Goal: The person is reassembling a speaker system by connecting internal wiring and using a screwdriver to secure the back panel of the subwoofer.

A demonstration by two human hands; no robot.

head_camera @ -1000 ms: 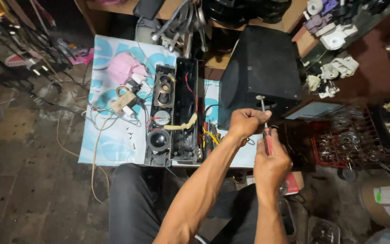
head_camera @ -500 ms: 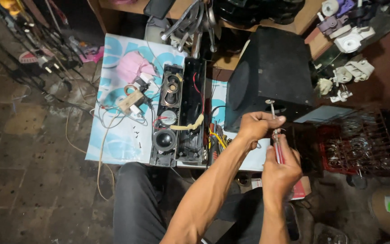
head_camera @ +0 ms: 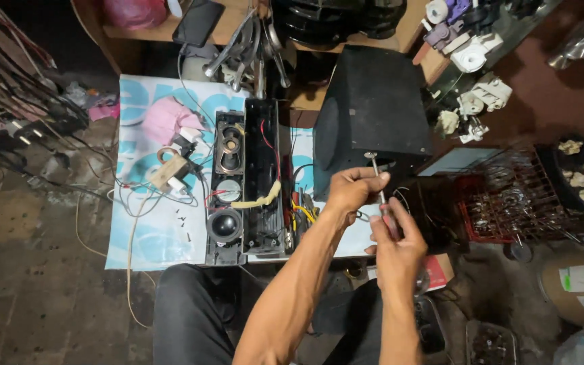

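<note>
Left of centre, an opened soundbar (head_camera: 238, 182) lies face up, its speaker cones exposed for access. At centre right, the left hand (head_camera: 351, 191) pinches a screwdriver's shaft (head_camera: 375, 170) to steady it, while the right hand (head_camera: 395, 240) wraps its handle below the black speaker box (head_camera: 373, 108).

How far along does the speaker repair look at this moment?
Done: the soundbar lies opened on the mat, drivers and wiring exposed, small screws taken out beside it. In hand: the left hand and right hand hold a screwdriver upright, away from the soundbar. Left: the case is not yet closed, wires hang loose and the screws are still out.
</note>
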